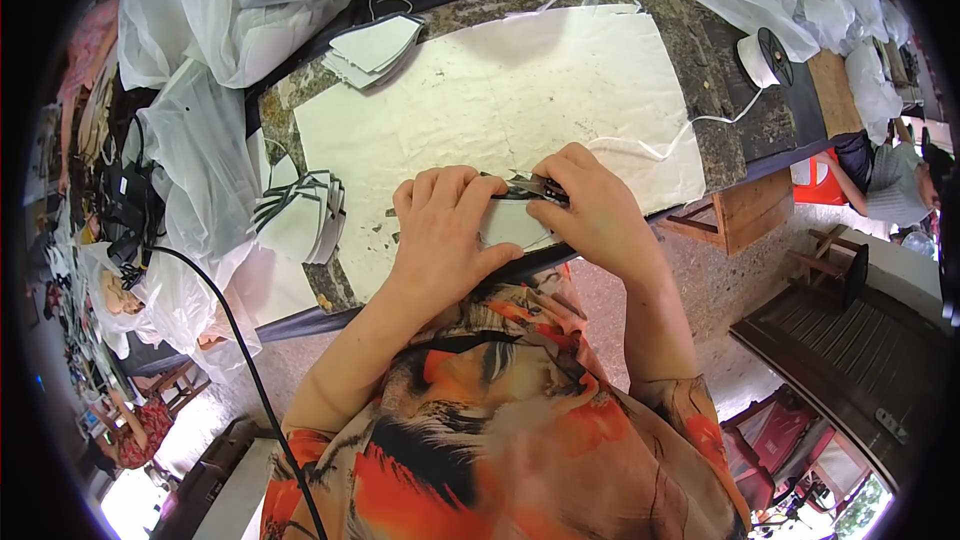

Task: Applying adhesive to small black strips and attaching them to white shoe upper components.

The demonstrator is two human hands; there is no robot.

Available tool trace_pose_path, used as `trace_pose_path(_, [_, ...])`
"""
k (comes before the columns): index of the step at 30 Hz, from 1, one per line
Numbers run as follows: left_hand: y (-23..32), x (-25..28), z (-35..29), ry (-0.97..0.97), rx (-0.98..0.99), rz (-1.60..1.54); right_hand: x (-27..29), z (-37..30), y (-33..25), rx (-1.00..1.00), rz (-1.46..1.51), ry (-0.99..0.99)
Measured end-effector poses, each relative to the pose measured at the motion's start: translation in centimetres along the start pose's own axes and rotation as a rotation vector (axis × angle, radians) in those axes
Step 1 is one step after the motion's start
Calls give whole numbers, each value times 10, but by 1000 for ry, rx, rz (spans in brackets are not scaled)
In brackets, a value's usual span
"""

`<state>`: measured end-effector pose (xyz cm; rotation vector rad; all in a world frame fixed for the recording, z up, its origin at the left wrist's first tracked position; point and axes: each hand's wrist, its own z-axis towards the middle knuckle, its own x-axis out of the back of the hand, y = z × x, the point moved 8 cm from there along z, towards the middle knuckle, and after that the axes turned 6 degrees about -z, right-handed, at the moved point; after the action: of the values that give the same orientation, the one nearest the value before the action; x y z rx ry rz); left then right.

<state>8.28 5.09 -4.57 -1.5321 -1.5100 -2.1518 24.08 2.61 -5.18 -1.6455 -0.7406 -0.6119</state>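
Observation:
My left hand [437, 228] lies at the near edge of the table, its fingers pressing on a white flat piece with dark edging [512, 225]. My right hand [598, 208] is closed round small dark snips [552, 192], whose blades point left toward the fingertips of my left hand, along the far edge of the piece. My fingers hide part of the piece and of the snips. Left of my left hand, a fanned stack of similar white pieces with dark strips [303, 215] rests at the table's edge.
A pale paper sheet [470, 80] covers the worn board [715, 120]. Another stack of white pieces [372, 48] sits at its far left. At the far right stands a spool of white cord [758, 62], its loose end trailing across the sheet. Plastic bags [205, 140] crowd the left.

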Motion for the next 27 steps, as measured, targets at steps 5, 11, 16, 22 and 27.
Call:
trace_pose_path(5, [1, -1, 0, 4, -8, 19, -3, 1, -2, 32, -11, -6])
trace_pose_path(11, [2, 1, -1, -21, -8, 29, -4, -1, -2, 25, 47, 9])
trace_pose_path(16, [-7, 15, -20, 112, 28, 61, -3, -4, -5, 7, 45, -47])
trace_pose_path(22, [-15, 17, -33, 219, 75, 46, -7, -5, -12, 84, -36, -66])
trace_pose_path(27, [-17, 23, -24, 207, 149, -20, -13, -3, -21, 189, 10, -88])
